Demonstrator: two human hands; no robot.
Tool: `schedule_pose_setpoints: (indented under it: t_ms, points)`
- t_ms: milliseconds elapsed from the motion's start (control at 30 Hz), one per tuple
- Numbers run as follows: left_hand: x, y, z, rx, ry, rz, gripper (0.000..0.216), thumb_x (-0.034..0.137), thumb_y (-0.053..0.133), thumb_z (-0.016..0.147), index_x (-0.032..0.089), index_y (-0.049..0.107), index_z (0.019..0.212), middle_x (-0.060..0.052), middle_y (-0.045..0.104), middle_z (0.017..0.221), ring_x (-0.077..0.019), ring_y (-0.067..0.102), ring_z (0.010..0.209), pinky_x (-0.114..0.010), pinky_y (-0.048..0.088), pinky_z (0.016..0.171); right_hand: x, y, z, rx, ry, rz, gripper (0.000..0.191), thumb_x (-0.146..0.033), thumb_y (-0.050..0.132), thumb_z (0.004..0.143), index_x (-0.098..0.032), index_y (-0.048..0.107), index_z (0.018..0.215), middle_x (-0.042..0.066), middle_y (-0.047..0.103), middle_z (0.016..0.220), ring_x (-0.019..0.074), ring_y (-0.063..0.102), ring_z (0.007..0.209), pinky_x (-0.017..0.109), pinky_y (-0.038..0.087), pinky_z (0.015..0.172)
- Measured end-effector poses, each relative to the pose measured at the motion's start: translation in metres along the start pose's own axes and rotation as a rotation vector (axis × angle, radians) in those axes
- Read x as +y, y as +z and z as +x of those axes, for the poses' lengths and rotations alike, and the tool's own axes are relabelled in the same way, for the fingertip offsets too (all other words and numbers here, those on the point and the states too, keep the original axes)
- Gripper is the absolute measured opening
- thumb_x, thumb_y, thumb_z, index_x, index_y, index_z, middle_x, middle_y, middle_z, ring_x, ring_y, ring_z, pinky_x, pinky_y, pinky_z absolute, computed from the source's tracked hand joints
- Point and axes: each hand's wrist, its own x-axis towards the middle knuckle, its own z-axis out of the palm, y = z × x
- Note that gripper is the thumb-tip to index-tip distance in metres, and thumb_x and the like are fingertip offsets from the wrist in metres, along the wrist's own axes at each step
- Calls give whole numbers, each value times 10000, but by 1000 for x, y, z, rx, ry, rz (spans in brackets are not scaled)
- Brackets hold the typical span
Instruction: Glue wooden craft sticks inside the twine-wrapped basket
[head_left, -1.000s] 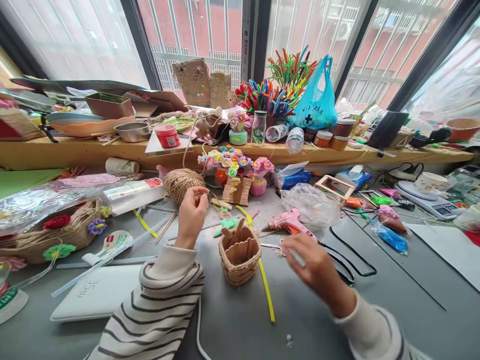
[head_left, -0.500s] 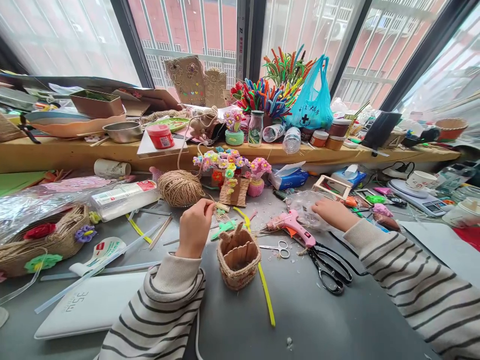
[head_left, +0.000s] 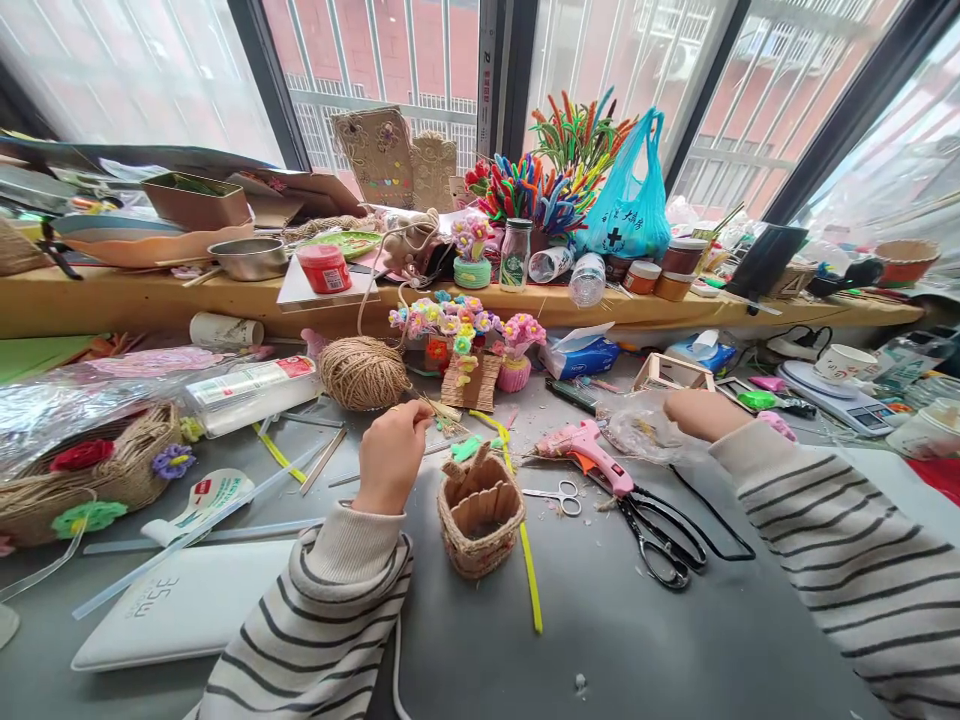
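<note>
My left hand (head_left: 390,452) is closed in a pinch on a thin strand of jute twine, just left of a small twine-wrapped basket (head_left: 480,515) with wooden sticks inside. The strand leads toward the ball of jute twine (head_left: 363,372) behind it. My right hand (head_left: 694,412) reaches out to the right and grips a clear plastic bag (head_left: 641,432). A pink hot glue gun (head_left: 589,450) lies between the basket and the bag. Small scissors (head_left: 559,496) and large black scissors (head_left: 660,545) lie in front of the glue gun.
A yellow pipe cleaner (head_left: 525,545) runs past the basket. A white tablet (head_left: 172,605) and clear glue sticks (head_left: 187,535) lie at the left, beside a woven basket with flowers (head_left: 82,480). Craft flower pots (head_left: 469,345), a tissue pack (head_left: 581,352) and a cluttered wooden sill (head_left: 150,300) stand behind.
My right hand left the small scissors near the basket, reached right and took hold of the plastic bag. My left hand shifted slightly lower and to the right with the twine.
</note>
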Motion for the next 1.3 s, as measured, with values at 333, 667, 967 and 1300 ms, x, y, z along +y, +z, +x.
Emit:
schedule_pose_setpoints:
  t_ms: [333, 667, 967, 1300]
  points:
    - [1, 3, -5, -14, -49, 79, 278, 324, 530, 892, 169, 559, 1121, -80, 585, 1135, -196, 594, 962, -402, 514, 817, -131, -64, 55, 271, -463, 170, 337, -342, 519, 886, -183, 529, 1182, 83, 545, 1215, 199, 563, 1032, 423, 486, 862]
    - [0, 11, -7, 45, -65, 88, 298, 325, 538, 887, 158, 549, 1133, -81, 585, 1128, -200, 597, 954, -405, 518, 805, -192, -58, 99, 368, -368, 222, 358, -352, 536, 875, -166, 525, 1181, 85, 551, 1196, 202, 570, 1016, 422, 495, 841]
    - [1, 9, -8, 35, -137, 24, 301, 330, 536, 888, 159, 548, 1136, -83, 584, 1131, -202, 596, 958, -407, 516, 807, -189, -66, 96, 314, -307, 329, 352, -354, 535, 876, -166, 530, 1173, 82, 558, 1183, 199, 573, 1008, 420, 495, 839]
    - [-3, 7, -10, 137, -88, -311, 298, 317, 535, 889, 173, 545, 1150, -84, 571, 1165, -211, 582, 999, -424, 502, 844, -127, -70, 59, 252, -245, 703, 310, -344, 533, 878, -171, 554, 1134, 75, 573, 1158, 187, 578, 990, 407, 495, 837]
